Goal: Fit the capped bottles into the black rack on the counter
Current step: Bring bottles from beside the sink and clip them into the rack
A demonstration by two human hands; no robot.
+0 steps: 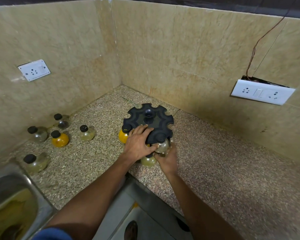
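Sitting near the counter's [232, 170] front edge, close to the inner corner: black rack [148, 121], round top with notches all around and a knob in the middle. Left hand [139, 144] lying flat on the near side of the rack top, fingers straight and a bit spread, pressing down, not curled around anything. Right hand [166, 161] coming in low from the front right, fingers wrapped around a clear bottle [161, 146] whose black cap sits right up at a notch on the near edge. Can't really tell if that one is fully seated. Orange bottle [123, 135] already tucked in a notch on the left side, partly hidden behind the left hand. Another pale bottle [147, 161] showing lower down between the two wrists, looks like a lower tier but hard to say. Off to the left, well apart from the rack, five loose bottles with black caps standing upright: loose orange one [59, 139], yellowish one [86, 133], far clear one [61, 121] nearest the wall, greyish one [37, 133], and front one [34, 162] nearest the sink [12, 196]. Steel sink down in the bottom left corner. White socket plates on both tiled walls, left socket [34, 70] and right socket [262, 92], thin wire [267, 32] running up from the right one.
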